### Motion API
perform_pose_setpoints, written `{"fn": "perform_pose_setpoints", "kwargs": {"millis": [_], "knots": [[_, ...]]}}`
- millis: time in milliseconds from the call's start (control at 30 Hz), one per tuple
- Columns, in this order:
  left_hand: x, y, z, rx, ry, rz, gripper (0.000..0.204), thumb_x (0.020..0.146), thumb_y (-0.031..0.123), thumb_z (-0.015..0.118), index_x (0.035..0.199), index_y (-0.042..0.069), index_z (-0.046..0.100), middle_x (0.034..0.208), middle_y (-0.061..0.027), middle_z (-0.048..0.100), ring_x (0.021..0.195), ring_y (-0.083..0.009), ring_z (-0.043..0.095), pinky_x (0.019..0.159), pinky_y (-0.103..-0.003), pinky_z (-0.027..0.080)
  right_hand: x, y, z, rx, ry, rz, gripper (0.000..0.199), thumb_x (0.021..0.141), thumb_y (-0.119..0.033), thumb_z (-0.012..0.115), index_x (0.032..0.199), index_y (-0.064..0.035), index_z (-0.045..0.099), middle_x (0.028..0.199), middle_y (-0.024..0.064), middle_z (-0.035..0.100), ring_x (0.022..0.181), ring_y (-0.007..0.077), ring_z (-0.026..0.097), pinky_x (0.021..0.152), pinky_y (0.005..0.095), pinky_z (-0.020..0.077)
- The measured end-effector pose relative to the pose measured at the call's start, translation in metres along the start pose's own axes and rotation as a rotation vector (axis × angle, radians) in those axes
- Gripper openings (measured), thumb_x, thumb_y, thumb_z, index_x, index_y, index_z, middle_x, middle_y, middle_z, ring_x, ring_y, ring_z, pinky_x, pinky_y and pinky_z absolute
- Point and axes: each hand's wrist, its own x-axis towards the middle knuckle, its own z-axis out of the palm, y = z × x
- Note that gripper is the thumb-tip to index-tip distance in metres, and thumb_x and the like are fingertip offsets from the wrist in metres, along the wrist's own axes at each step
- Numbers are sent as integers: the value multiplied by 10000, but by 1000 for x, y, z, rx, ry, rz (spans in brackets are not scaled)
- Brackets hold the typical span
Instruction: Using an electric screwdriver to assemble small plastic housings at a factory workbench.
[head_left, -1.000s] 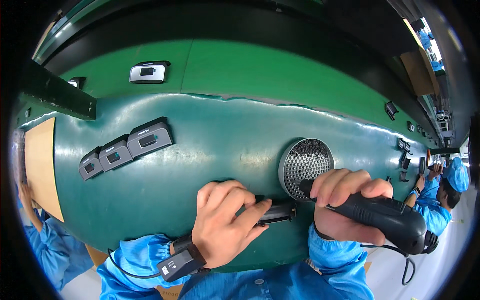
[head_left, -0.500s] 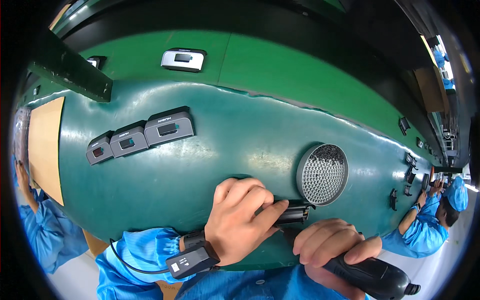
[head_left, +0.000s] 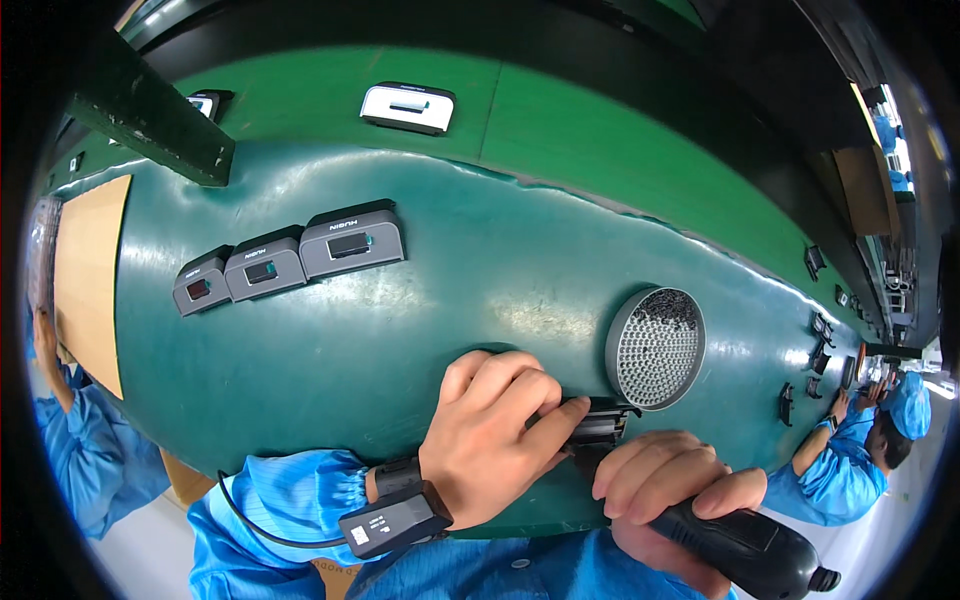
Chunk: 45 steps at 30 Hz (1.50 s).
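My left hand (head_left: 500, 430) is closed on a small black plastic housing (head_left: 598, 427) near the table's front edge, thumb and fingers pressed on its left end. My right hand (head_left: 670, 490) is wrapped round a black electric screwdriver (head_left: 745, 545). Its tip points left, toward the housing's near side; whether it touches a screw is hidden. Just beyond the housing sits a round grey tray (head_left: 655, 360) full of small holes, with dark screws (head_left: 672, 308) heaped at its far side. A black device with a cable is strapped to my left wrist.
Three grey housings with small windows (head_left: 350, 243) stand in a row at left on the green table (head_left: 450, 280). A white-fronted one (head_left: 408, 107) rides the green belt (head_left: 560, 120) behind. A dark post (head_left: 150, 120) and cardboard (head_left: 90, 285) are left. Co-workers in blue sit at both sides.
The white-fronted housing and the belt's seam have moved right. My view has shifted slightly. Both hands keep the same grip on the housing and the screwdriver.
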Motion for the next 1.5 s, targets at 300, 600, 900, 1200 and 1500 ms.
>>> {"fn": "perform_pose_setpoints", "kwargs": {"millis": [300, 600, 900, 1200, 1500], "knots": [[-3, -6, 2, 26, 21, 17, 568, 496, 153, 851, 1057, 119, 766, 989, -1, 556, 1040, -242, 570, 916, -456, 410, -1, 0, 6, -33, 9, 20, 696, 916, -593, 683, 1277, -43, 454, 841, 172, 587, 629, 260, 590, 553, 416, 501], [-9, -10, 4, 21, 44, 7, 546, 507, 141, 836, 1047, 114, 764, 982, -3, 556, 1032, -242, 572, 906, -453, 416, -4, 4, 9, -37, -8, 40, 700, 913, -579, 696, 1286, -39, 452, 840, 172, 585, 631, 267, 589, 556, 423, 502], [-5, -6, -5, 70, 66, 55, 526, 534, 148, 829, 1055, 111, 763, 969, -3, 562, 1021, -242, 576, 898, -443, 421, 2, 8, 20, -91, -51, -28, 646, 919, -565, 700, 1218, -33, 486, 763, 153, 589, 568, 248, 566, 505, 401, 498], [20, 67, -19, 95, -67, 6, 544, 566, 189, 891, 1087, 123, 750, 994, -10, 560, 1045, -250, 587, 915, -426, 417, 28, -76, -15, 4, 146, -8, 600, 900, -566, 722, 1128, -58, 499, 803, 136, 643, 625, 283, 655, 522, 425, 551], [65, 148, -47, 260, -169, 114, 527, 655, 246, 916, 1118, 67, 741, 1050, -75, 722, 991, -275, 665, 939, -398, 476, 78, -153, -165, -120, 820, -71, 643, 983, -752, 372, 1146, -146, 510, 714, 31, 520, 528, 167, 499, 510, 342, 442]]}}
